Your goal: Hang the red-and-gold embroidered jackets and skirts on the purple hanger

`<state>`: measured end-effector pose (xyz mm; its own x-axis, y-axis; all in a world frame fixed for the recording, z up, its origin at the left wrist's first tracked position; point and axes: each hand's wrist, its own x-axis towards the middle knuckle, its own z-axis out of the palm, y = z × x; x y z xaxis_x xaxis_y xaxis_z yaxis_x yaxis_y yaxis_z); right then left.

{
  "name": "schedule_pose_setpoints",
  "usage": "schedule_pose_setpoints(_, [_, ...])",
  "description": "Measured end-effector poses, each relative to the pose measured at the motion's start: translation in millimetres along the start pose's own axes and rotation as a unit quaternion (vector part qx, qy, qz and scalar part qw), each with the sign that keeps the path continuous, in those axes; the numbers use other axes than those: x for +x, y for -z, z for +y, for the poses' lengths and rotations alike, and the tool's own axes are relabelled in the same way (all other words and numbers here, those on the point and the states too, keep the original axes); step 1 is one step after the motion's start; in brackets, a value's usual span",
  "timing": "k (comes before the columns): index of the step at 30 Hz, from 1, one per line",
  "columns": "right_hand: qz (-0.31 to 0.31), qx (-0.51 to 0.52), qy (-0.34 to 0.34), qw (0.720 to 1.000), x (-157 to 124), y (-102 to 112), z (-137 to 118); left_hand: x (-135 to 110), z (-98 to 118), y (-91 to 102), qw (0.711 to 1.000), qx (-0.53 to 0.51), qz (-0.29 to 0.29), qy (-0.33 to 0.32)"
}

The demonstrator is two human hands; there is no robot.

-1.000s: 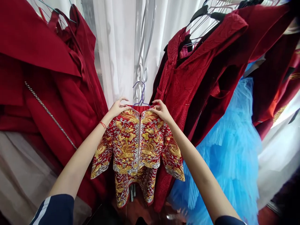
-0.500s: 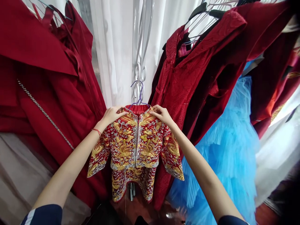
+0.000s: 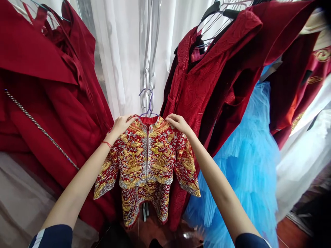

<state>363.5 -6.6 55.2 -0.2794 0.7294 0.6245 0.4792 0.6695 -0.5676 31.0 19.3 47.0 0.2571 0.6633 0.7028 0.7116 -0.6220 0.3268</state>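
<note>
A small red jacket (image 3: 134, 162), thickly embroidered in gold and silver, hangs upright in front of me on a purple wire hanger (image 3: 150, 102). Below its hem shows a matching embroidered lower piece (image 3: 128, 205) with a red fringe. My left hand (image 3: 121, 125) pinches the jacket at the shoulder on the left, close to the collar; a red string circles that wrist. At the opposite shoulder my right hand (image 3: 180, 124) grips the cloth, fingers on top. Both thumbs are partly hidden. The hanger's hook lies before a white metal stand (image 3: 146, 74); whether it hangs there I cannot tell.
Large dark red garments (image 3: 69, 131) hang at the left, one with a beaded chain trim. On the right hang a red patterned dress (image 3: 200, 86) and a blue tulle dress (image 3: 243, 172). White curtains (image 3: 119, 62) stand behind, above a reddish floor (image 3: 152, 237).
The view has shifted slightly, so the racks appear farther left. My left hand's fingers have drawn in at the jacket's shoulder; my right hand stays at the other shoulder.
</note>
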Motion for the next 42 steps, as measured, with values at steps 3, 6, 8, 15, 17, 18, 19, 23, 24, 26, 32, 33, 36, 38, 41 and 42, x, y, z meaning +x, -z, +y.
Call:
schedule_pose_setpoints(3, [0.062, 0.015, -0.022, 0.998, -31, 25, 13, -14, -15, 16.6, 1.0, -0.001, -0.024, -0.015])
schedule_pose_setpoints(6, [0.089, -0.026, -0.025, 0.995, -63, 33, 27, -35, -35, 27.2, 1.0, -0.008, -0.009, -0.006])
schedule_pose_setpoints(8, [0.087, -0.046, -0.023, 0.995, -74, 28, 35, -46, -45, 26.4, 0.999, -0.041, 0.014, 0.011])
schedule_pose_setpoints(15, [0.134, -0.118, 0.012, 0.984, -66, 3, 40, -51, -36, 10.5, 0.988, -0.099, 0.1, 0.069])
schedule_pose_setpoints(17, [0.14, -0.115, 0.011, 0.983, -61, 6, 37, -47, -32, 13.5, 0.985, -0.104, 0.113, 0.081])
schedule_pose_setpoints(18, [0.134, -0.103, 0.005, 0.986, -59, 9, 36, -44, -32, 16.2, 0.983, -0.115, 0.111, 0.088])
schedule_pose_setpoints(19, [0.123, -0.085, -0.004, 0.989, -57, 12, 35, -40, -32, 19.3, 0.981, -0.136, 0.101, 0.097])
schedule_pose_setpoints(23, [0.051, 0.04, -0.086, 0.994, -47, 21, 35, -27, -38, 28.5, 0.952, -0.255, -0.001, 0.167])
schedule_pose_setpoints(24, [0.03, 0.07, -0.113, 0.991, -46, 21, 36, -27, -42, 29.3, 0.942, -0.276, -0.019, 0.191])
schedule_pose_setpoints(26, [0.001, 0.105, -0.156, 0.982, -48, 21, 37, -34, -52, 29.2, 0.924, -0.305, -0.028, 0.229])
schedule_pose_setpoints(32, [0.065, 0.063, -0.108, 0.99, -75, 12, 44, -84, -81, 20.0, 0.939, -0.278, 0.038, 0.2])
schedule_pose_setpoints(33, [0.086, 0.053, -0.103, 0.99, -79, 9, 46, -90, -83, 18.0, 0.95, -0.245, 0.058, 0.183])
schedule_pose_setpoints(36, [0.154, 0.038, -0.101, 0.982, -84, -2, 55, -100, -86, 13.6, 0.97, -0.152, 0.104, 0.159])
schedule_pose_setpoints(38, [0.178, 0.05, -0.101, 0.978, -85, -7, 60, -101, -87, 14.0, 0.972, -0.138, 0.099, 0.16])
schedule_pose_setpoints(41, [0.187, 0.048, -0.094, 0.977, -80, -10, 54, -98, -83, 20.6, 0.98, -0.131, 0.077, 0.131])
schedule_pose_setpoints(42, [0.194, 0.038, -0.078, 0.977, -77, -10, 47, -94, -77, 23.9, 0.985, -0.111, 0.085, 0.103])
